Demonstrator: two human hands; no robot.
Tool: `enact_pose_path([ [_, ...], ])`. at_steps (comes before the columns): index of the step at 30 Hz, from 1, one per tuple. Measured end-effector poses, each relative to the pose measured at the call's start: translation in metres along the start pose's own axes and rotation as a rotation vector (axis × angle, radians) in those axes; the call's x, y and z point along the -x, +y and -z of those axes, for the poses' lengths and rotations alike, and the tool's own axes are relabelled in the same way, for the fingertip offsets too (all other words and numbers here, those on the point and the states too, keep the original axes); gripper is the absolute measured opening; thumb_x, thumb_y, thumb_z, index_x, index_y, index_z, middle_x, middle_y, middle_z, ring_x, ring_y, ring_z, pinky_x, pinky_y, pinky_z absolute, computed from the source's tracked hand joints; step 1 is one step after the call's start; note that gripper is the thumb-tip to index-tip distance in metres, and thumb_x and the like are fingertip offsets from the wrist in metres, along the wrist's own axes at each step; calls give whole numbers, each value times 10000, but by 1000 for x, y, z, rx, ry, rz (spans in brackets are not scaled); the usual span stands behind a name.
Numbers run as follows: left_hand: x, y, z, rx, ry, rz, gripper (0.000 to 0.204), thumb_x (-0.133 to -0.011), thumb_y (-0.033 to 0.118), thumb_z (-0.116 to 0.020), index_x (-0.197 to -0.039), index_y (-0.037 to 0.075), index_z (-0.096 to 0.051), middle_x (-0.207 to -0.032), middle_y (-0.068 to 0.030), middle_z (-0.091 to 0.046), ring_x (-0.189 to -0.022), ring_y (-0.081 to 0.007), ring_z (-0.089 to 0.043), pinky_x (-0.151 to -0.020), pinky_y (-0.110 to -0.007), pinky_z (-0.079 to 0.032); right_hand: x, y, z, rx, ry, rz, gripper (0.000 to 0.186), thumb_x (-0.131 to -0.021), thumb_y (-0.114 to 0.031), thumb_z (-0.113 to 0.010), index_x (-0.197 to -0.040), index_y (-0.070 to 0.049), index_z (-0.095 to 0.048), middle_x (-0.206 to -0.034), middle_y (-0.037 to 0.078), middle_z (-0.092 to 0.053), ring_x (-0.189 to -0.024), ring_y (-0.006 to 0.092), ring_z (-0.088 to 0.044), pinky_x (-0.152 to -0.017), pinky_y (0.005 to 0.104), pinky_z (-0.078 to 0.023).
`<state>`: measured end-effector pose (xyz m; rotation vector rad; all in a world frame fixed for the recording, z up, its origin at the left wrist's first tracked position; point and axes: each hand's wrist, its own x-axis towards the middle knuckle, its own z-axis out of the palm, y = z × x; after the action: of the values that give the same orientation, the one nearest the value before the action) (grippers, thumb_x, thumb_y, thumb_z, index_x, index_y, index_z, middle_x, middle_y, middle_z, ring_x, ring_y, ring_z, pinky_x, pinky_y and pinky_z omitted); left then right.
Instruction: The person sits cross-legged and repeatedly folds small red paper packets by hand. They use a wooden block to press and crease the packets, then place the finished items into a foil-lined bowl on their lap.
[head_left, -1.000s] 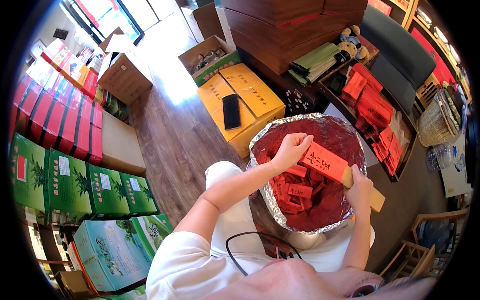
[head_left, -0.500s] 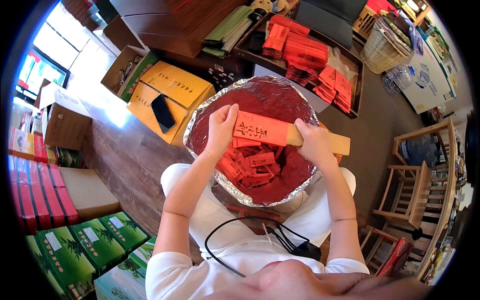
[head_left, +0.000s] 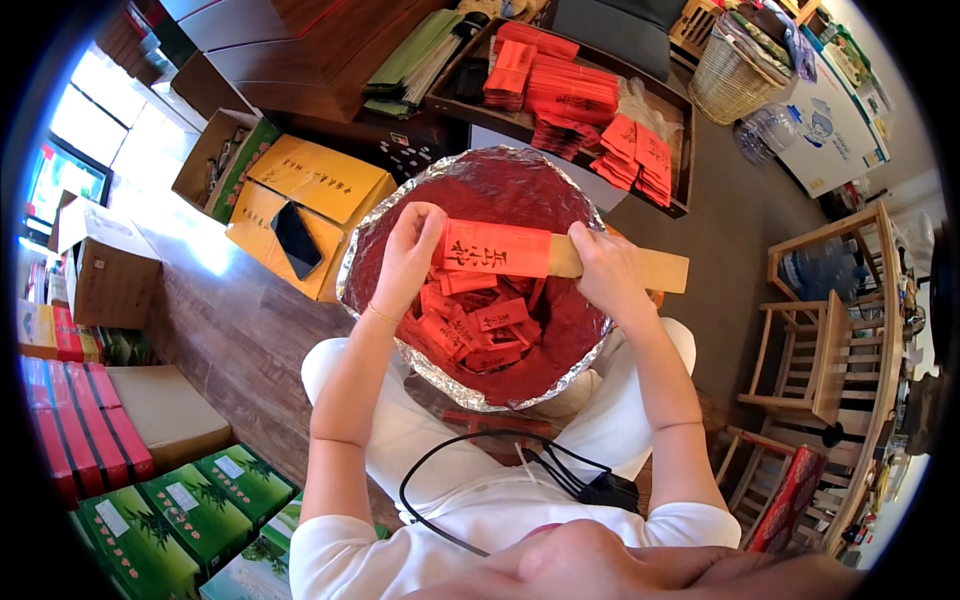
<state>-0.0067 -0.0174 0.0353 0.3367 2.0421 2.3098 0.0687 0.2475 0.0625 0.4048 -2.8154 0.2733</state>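
Note:
My left hand pinches the left end of a red paper sleeve with black brush-style characters. A flat tan strip runs into the sleeve's right end, and my right hand grips it close to that end. Whether the strip is wood or stiff paper I cannot tell. Both hands are above a round tub with a dark red inside and a crumpled silver foil rim. Several small folded red paper packets lie in a heap in the tub, partly hidden under the sleeve.
Beyond the tub, a wooden tray holds stacked red paper sleeves. A black phone rests on a yellow box at the left. Green boxes stand at the lower left, a wooden chair at the right.
The whole view has shifted, so the tub and hands appear slightly further left. Both hands keep their grips, with the strip still partly inside the sleeve.

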Motion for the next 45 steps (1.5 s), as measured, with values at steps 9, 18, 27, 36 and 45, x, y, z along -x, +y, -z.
enact_pose_path([
  [9,5,22,10,-291,-298,-113,346,-742,27,-756,-1057,29,-612,-988,-39,-675,-947,-122,-614,-863,-273,-480,0,-8,22,-191,-307,-132,332,-651,-38,-682,-933,-43,-508,-746,152,-622,-738,380,-616,-649,468,-456],
  [18,1,39,-7,-6,-296,-335,334,-903,238,-632,-1165,35,-588,-1250,-93,-590,-1307,-252,-425,-1091,-378,-298,1,-2,26,-147,-67,-189,359,-615,43,-665,-929,-30,-507,-901,172,-602,-918,380,-581,-751,449,-466],
  [27,-5,-1,-2,-388,-16,120,275,-960,193,-573,-761,4,-556,-522,-5,-412,-505,-58,-365,-481,-266,-339,4,-10,5,49,-16,-79,378,-627,26,-660,-953,-56,-486,-821,109,-606,-838,301,-626,-700,410,-502],
  [36,-2,-20,-4,-294,119,-8,359,-969,203,-569,-693,-12,-489,-585,46,-350,-577,-48,-281,-488,-276,-257,6,-18,0,-8,-129,-59,353,-665,-46,-655,-972,-69,-482,-769,121,-620,-735,322,-654,-611,426,-510],
  [45,7,-16,-10,-247,71,81,347,-987,200,-534,-718,-18,-507,-614,31,-396,-618,-44,-334,-522,-256,-310,11,-10,6,-63,-212,-113,396,-648,-54,-684,-975,-82,-462,-764,157,-625,-769,362,-631,-630,469,-478],
])
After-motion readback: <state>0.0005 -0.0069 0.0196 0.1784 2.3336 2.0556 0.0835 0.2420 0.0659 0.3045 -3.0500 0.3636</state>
